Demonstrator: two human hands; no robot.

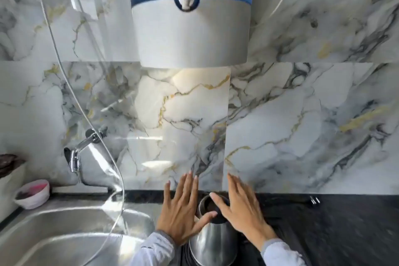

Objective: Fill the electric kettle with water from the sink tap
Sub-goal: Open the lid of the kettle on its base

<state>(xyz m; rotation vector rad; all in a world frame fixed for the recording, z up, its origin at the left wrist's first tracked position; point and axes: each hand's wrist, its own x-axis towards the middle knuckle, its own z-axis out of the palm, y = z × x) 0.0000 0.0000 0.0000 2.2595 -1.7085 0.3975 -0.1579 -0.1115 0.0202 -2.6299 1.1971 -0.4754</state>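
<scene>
A steel electric kettle with a black lid stands on the dark counter just right of the sink. My left hand hovers flat at its left side, fingers spread, thumb over the lid's edge. On the kettle's right, my right hand is flat and spread too, its thumb lying across the lid. Neither hand holds anything. The chrome sink tap juts from the wall at the left, above the steel sink. No water runs from it.
A blue and white water purifier with a small spout hangs on the marble wall above the kettle. A clear hose trails down into the sink. A pink and white bowl sits at the sink's far-left corner. A plug lies on the counter.
</scene>
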